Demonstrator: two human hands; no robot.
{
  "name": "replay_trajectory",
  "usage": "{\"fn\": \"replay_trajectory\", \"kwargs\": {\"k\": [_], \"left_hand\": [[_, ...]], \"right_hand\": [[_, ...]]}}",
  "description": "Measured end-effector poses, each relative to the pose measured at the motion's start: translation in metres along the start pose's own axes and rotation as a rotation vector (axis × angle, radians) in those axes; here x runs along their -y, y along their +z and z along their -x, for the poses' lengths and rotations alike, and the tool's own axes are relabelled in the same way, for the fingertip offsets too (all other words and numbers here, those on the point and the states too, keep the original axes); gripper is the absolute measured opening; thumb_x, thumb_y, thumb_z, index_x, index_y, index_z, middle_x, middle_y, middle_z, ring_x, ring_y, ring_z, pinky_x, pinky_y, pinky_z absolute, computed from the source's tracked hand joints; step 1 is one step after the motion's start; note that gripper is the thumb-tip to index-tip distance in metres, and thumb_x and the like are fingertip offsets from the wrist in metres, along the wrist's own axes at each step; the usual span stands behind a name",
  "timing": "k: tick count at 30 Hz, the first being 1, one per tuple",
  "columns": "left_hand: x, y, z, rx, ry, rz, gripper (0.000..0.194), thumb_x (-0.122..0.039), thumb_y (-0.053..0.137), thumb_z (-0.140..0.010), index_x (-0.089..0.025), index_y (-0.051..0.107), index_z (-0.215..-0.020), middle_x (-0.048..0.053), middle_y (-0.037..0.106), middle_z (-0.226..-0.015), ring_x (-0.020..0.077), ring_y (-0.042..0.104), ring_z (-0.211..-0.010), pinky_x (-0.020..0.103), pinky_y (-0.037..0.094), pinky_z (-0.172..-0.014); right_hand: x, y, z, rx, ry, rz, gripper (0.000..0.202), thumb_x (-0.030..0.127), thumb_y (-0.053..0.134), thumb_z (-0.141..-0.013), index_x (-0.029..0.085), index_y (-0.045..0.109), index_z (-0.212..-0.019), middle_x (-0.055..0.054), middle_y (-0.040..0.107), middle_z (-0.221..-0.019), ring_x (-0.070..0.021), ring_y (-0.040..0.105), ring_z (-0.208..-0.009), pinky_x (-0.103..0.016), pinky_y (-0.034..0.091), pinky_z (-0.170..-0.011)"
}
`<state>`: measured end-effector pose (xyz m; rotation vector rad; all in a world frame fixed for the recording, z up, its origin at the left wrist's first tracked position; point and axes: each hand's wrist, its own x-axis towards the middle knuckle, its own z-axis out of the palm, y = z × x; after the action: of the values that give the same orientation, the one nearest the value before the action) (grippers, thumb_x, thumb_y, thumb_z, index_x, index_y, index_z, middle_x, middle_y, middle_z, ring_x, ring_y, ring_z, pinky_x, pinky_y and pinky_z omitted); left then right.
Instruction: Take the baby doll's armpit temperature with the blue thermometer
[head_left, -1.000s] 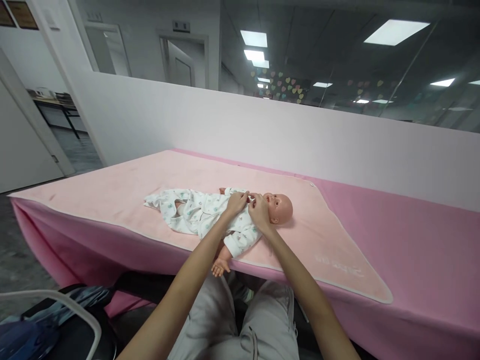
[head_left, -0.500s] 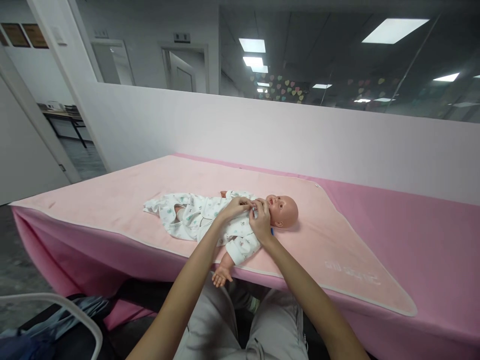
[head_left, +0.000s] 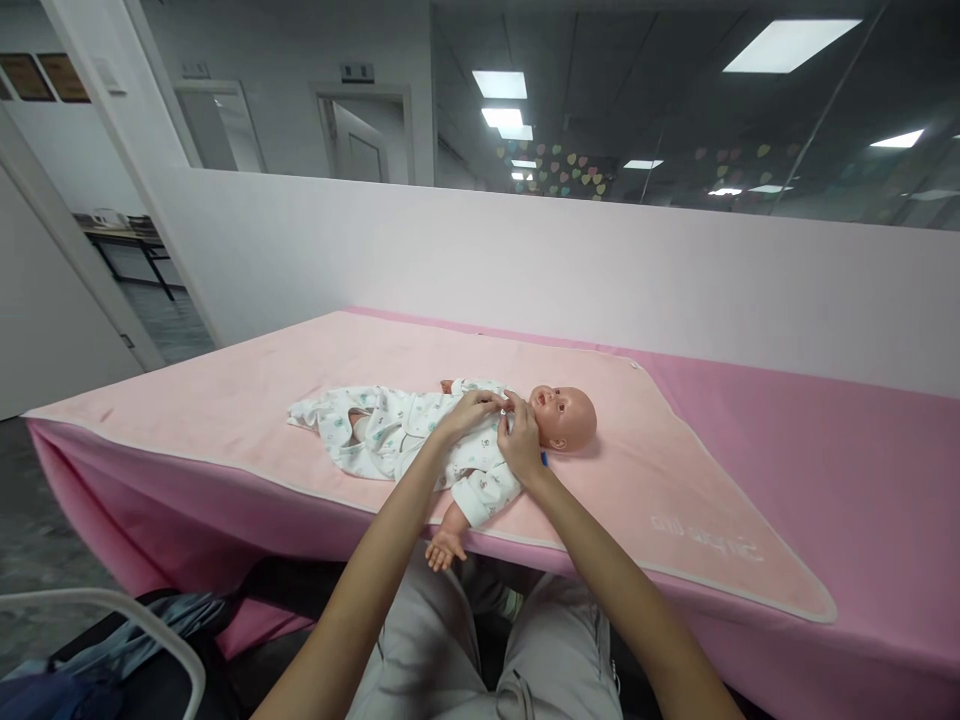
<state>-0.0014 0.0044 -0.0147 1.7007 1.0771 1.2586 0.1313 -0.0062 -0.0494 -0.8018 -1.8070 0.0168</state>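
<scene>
A baby doll [head_left: 568,418] lies on its back, its bald head toward the right. It wears a white printed romper [head_left: 375,432], with a bare patch of leg showing through a gap in the cloth. At the neckline, just below the doll's chin, my left hand [head_left: 474,412] pinches the romper from the chest side. My right hand [head_left: 520,440] is curled against the same spot from the head side, fingertips meeting those of the left. The small bit of cloth or fastener between them is too small to make out. One doll hand [head_left: 445,548] hangs over the front edge.
Under the doll is a light pink pad [head_left: 225,390] over a darker pink cloth [head_left: 862,470]. A white wall with a window [head_left: 675,110] rises behind. At lower left are a chair's metal frame [head_left: 112,598] and dark blue clothing [head_left: 67,690].
My fingers have shifted slightly at the neckline, still together there. The doll lies as before; the whole view has tilted a little.
</scene>
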Motion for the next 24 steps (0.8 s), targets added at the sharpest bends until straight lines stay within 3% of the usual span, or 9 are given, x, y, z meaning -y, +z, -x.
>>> {"fn": "replay_trajectory", "kwargs": {"k": [5,17,24], "left_hand": [[-0.0002,0.0010,0.0011,-0.042,-0.026,0.039,0.017,-0.026,0.056,-0.068,-0.012,0.066,-0.073,0.005,0.067,-0.079,0.0194,0.059,-0.083,0.031,0.043,-0.084],[-0.0016,-0.0004,0.0035,0.018,0.054,-0.006,0.019,-0.027,0.055,-0.072,-0.012,0.066,-0.076,0.004,0.064,-0.077,0.0172,0.055,-0.079,0.029,0.040,-0.079],[-0.0087,0.0012,0.0055,0.034,0.074,0.014,0.020,-0.030,0.056,-0.073,-0.013,0.068,-0.074,0.004,0.065,-0.077,0.0178,0.056,-0.080,0.030,0.041,-0.078]], "right_hand": [[-0.0023,0.0013,-0.0005,0.024,0.001,0.007,0.037,0.015,0.033,-0.088,0.013,0.043,-0.123,-0.013,0.058,-0.113,-0.0204,0.053,-0.102,-0.038,0.044,-0.091],[-0.0019,0.0013,-0.0023,-0.007,-0.054,0.003,0.032,0.012,0.033,-0.088,0.019,0.054,-0.112,-0.009,0.061,-0.104,-0.0210,0.055,-0.096,-0.039,0.045,-0.087],[-0.0003,0.0006,-0.0029,-0.015,-0.018,0.000,0.031,0.014,0.032,-0.089,0.018,0.051,-0.113,-0.010,0.057,-0.106,-0.0205,0.052,-0.103,-0.038,0.045,-0.088]]}}
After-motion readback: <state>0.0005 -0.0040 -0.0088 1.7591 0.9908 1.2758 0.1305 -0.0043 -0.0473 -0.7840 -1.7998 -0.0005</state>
